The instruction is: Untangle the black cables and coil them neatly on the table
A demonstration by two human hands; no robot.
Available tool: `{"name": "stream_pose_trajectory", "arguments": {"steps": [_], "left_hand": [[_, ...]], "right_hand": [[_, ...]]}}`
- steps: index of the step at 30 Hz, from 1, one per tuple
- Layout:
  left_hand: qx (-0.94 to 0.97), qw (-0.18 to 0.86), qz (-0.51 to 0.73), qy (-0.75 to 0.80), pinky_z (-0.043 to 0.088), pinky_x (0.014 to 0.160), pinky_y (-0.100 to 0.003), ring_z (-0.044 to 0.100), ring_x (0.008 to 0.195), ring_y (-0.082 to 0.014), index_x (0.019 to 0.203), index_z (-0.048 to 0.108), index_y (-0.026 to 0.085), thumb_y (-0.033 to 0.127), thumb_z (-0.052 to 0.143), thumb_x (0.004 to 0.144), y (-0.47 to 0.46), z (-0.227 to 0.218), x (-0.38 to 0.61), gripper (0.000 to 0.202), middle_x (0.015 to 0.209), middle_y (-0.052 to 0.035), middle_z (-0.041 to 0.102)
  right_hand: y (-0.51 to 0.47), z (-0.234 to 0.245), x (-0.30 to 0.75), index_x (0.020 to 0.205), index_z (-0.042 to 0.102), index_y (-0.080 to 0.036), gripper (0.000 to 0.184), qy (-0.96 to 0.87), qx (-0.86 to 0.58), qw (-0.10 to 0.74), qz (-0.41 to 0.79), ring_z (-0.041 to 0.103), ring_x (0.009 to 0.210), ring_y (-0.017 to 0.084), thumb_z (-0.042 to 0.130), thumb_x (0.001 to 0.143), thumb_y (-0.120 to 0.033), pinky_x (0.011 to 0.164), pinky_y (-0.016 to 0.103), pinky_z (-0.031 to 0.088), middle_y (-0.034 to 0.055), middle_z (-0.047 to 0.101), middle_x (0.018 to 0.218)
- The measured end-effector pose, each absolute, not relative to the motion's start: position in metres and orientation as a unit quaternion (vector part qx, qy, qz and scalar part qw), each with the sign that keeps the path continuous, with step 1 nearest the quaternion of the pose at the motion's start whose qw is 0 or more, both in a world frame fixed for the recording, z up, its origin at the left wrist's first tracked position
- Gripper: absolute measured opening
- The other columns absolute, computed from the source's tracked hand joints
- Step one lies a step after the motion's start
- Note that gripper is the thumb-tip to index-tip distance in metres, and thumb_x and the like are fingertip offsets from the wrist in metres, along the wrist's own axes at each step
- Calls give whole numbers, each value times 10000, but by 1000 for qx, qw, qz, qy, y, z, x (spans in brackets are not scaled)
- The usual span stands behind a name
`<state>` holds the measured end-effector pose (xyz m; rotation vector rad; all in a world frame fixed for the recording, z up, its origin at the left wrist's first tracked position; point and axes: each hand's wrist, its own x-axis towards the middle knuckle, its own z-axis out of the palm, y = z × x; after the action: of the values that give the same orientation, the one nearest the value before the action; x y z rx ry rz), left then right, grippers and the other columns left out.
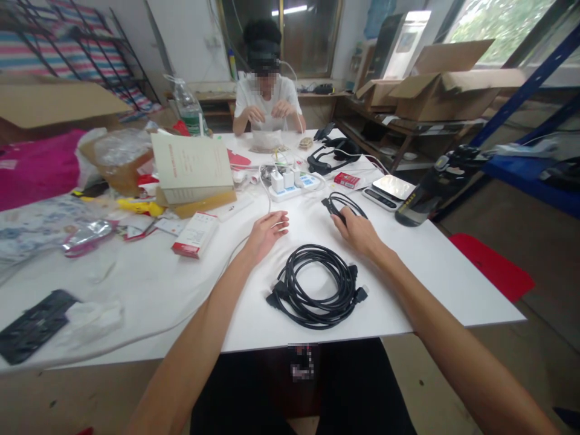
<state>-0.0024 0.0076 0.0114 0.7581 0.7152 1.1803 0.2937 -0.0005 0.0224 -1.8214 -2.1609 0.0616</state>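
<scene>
My right hand is closed around part of a thin black cable that lies looped on the white table. Close to the front edge rests a larger coil of black cable, with several dark plugs sticking out around it. My left hand hovers or rests to the upper left of that coil; its fingers are partly spread and hold nothing. Neither hand touches the larger coil.
A white power strip with chargers sits ahead. Right of it are a small red box, a scale and a black bottle. A red-white box and clutter stand left. Across the table sits a person.
</scene>
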Motion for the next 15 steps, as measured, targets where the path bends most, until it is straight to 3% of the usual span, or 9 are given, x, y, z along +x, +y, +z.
{"name": "stream_pose_trajectory", "arguments": {"steps": [6,12,15], "left_hand": [[328,715,526,322,565,836,-288,715,879,-151,1054,802,152,447,931,828,10,10,-3,393,985,-58,764],[284,728,534,323,585,898,-349,759,1076,-258,1142,773,177,770,651,958,15,13,-9,633,1177,-137,799],[247,732,546,323,597,940,-379,765,1135,-285,1092,766,173,728,646,984,18,11,-11,578,1210,-150,797]], "right_hand": [[23,81,253,1121,533,-196,521,-779,-553,296,-19,584,699,231,363,1086,-687,675,315,302,93,680,855],[44,105,191,1102,563,-180,610,-845,-469,257,-25,574,696,216,499,1014,-780,681,296,302,70,676,808],[54,111,178,1054,576,-189,621,-840,-475,264,-2,587,712,211,391,1058,-781,728,301,364,59,663,787]]}}
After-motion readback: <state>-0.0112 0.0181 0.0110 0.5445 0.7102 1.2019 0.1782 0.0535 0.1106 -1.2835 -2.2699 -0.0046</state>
